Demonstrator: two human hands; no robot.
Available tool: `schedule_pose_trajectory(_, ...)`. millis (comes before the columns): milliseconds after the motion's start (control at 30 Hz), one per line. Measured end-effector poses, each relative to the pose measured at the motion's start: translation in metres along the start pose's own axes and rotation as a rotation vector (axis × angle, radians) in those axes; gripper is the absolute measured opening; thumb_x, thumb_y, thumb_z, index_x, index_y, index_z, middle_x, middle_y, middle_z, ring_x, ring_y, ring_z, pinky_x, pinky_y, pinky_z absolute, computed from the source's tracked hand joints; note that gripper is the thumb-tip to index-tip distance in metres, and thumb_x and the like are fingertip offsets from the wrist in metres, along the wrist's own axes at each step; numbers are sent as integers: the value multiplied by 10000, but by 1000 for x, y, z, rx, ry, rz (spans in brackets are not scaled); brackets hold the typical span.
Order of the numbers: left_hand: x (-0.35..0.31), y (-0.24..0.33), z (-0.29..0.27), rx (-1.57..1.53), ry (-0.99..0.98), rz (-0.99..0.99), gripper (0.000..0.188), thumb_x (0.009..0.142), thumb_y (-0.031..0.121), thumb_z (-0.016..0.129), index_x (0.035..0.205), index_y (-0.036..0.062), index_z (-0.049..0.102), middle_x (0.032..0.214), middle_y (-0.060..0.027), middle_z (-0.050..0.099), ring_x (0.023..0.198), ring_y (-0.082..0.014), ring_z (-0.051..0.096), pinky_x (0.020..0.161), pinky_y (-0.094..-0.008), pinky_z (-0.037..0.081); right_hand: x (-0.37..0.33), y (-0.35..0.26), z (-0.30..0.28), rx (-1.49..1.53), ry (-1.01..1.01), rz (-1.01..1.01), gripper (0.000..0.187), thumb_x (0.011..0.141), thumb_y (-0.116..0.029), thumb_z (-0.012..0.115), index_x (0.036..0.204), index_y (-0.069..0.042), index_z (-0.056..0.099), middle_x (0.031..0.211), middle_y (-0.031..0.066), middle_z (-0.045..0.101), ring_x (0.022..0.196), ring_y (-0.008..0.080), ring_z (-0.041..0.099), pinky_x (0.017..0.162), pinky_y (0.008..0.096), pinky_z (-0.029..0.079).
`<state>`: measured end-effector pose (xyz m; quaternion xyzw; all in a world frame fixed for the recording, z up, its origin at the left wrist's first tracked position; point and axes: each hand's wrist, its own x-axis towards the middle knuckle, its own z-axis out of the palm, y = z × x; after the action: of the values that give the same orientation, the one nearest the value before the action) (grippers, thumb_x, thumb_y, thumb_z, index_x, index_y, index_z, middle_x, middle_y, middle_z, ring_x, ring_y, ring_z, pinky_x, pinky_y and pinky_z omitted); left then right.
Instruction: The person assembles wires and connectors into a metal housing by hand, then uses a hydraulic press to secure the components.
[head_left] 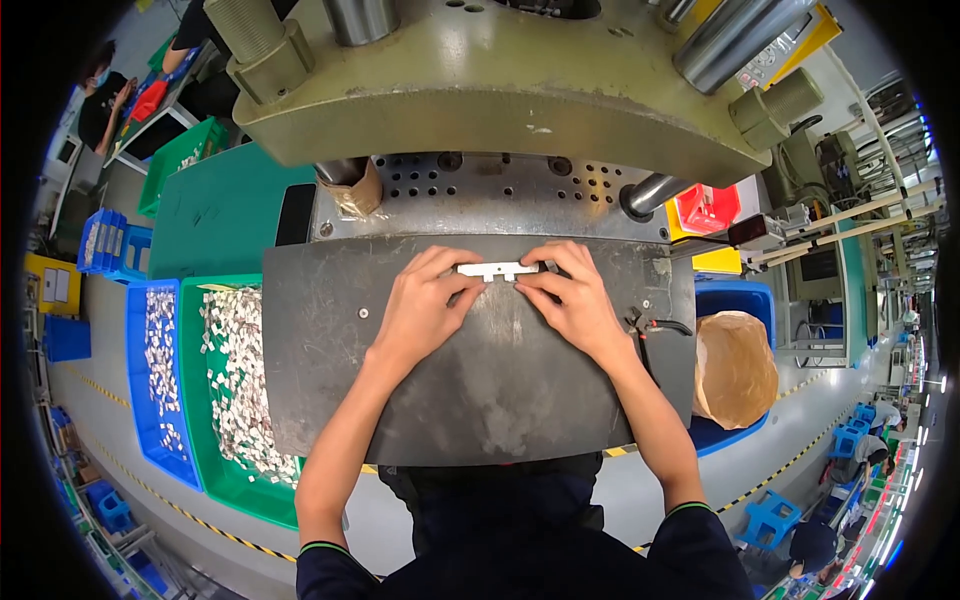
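Between my two hands is a short, pale metal strip (497,269) with small notches along its near edge. My left hand (428,300) pinches its left end between thumb and fingers. At the other end, my right hand (572,292) grips it the same way. The strip is held level just over the far part of a dark grey metal work plate (480,400); whether it touches the plate I cannot tell. Black-handled pliers (655,327) lie on the plate, right of my right hand.
A heavy olive press block (500,120) overhangs the far side. To the left stand a green bin (280,505) and a blue bin (190,478), both holding many small pale parts. Brown paper (735,370) fills a blue bin on the right. A red bin (708,208) sits behind.
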<state>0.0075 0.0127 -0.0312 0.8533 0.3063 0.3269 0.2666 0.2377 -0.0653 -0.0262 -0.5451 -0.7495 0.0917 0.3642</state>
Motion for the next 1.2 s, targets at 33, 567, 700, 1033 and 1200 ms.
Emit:
schedule_pose_trajectory(33,1,-1,0,2,6,5,114,828,55,830,932,19,800,1121,-49,748,1000,-272,683,866,-385,560,1,1,2,-3,3,-6,130,815,-67,841,924,-40,776,1126,34,693,1073,273,626,928,404,475)
schedule_pose_trajectory(567,-2,-4,7,75,81,146,149,824,67,828,933,17,741,1093,-60,728,976,-287,674,855,-409,538,1,-2,10,20,16,-14,153,861,-78,818,989,-37,742,1143,44,708,1105,271,638,933,397,477)
schedule_pose_trajectory(700,-1,-3,7,87,92,162,149,822,66,826,924,15,731,1090,-61,726,969,-287,673,853,-409,535,1,-2,9,25,11,6,140,856,-72,819,967,-32,743,1142,48,712,1091,269,645,933,397,477)
schedule_pose_trajectory(1033,-2,-4,9,94,97,165,155,835,77,827,955,16,748,1086,-58,730,970,-286,674,855,-409,533,1,-3,10,37,20,25,138,849,-61,824,954,-28,741,1138,52,718,1077,271,651,934,399,482)
schedule_pose_trajectory(1200,-2,-5,9,109,95,176,160,818,70,831,945,19,748,1088,-58,734,974,-285,678,860,-407,536,0,-1,12,48,33,23,141,847,-62,826,955,-26,741,1139,53,721,1072,272,652,931,396,482)
